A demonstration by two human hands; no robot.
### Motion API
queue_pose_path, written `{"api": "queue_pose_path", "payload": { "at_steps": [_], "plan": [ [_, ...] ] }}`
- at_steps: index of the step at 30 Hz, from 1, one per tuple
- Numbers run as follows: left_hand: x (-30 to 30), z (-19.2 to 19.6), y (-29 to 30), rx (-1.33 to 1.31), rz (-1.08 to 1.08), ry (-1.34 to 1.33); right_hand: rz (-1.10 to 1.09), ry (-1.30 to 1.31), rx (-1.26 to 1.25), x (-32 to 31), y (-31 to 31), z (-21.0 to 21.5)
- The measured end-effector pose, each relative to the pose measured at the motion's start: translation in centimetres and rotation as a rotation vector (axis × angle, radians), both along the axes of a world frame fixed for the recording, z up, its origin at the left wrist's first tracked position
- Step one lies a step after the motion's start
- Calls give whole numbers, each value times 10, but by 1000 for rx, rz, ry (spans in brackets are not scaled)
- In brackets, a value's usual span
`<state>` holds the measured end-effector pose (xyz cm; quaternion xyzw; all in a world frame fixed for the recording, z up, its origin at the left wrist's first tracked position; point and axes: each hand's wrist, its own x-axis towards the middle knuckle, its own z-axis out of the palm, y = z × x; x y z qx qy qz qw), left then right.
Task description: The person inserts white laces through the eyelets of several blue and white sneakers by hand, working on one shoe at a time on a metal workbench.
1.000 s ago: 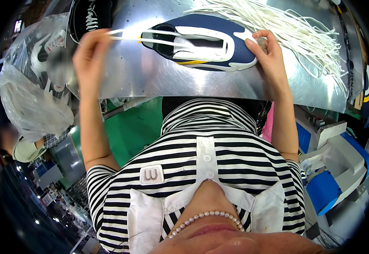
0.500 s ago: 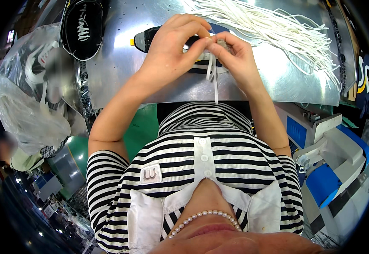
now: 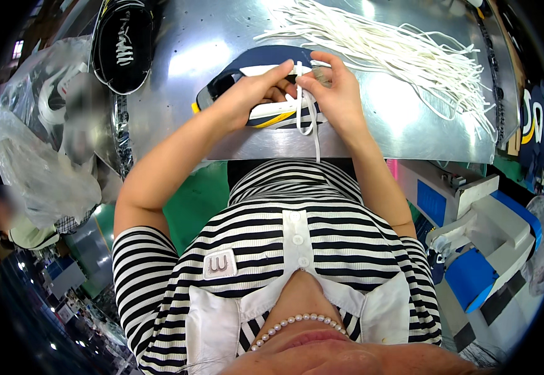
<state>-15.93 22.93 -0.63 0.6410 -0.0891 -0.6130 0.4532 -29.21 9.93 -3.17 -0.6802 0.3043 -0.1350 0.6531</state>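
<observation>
A navy shoe upper (image 3: 266, 55) with white and yellow trim lies on the metal table, its yellow-tipped end to the left. My left hand (image 3: 256, 94) is closed on its white edge, thumb above and fingers partly tucked into the opening. A white shoelace (image 3: 316, 128) hangs in a loop from the upper, its loose end trailing over the table's near edge. My right hand (image 3: 334, 90) pinches that lace beside the left fingers, index finger raised. Something greyish shows among the right fingers; I cannot make out what it is.
A heap of white laces (image 3: 397, 56) spreads over the back right of the table (image 3: 409, 140). At the far left stands a black shoe (image 3: 122, 56) with white lacing. Clear plastic bags (image 3: 41, 150) hang on the left, and a blue and grey machine (image 3: 490, 244) stands at right.
My hands have moved from meeting above the upper to slightly apart, the left lower and into its edge. More of the navy and white upper shows. The lace now stands pulled up between the hands.
</observation>
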Motion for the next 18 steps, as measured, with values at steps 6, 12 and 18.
{"api": "queue_pose_path", "payload": {
  "at_steps": [6, 12, 18],
  "plan": [
    [-39, 11, 10, -101, 210, -373, 122, 42, -335, -7, 4, 6],
    [-44, 14, 16, -137, 262, -373, 210, -88, -311, -22, 2, 25],
    [-44, 13, 15, -91, 245, -407, 240, -71, -334, -34, -9, 33]
  ]
}}
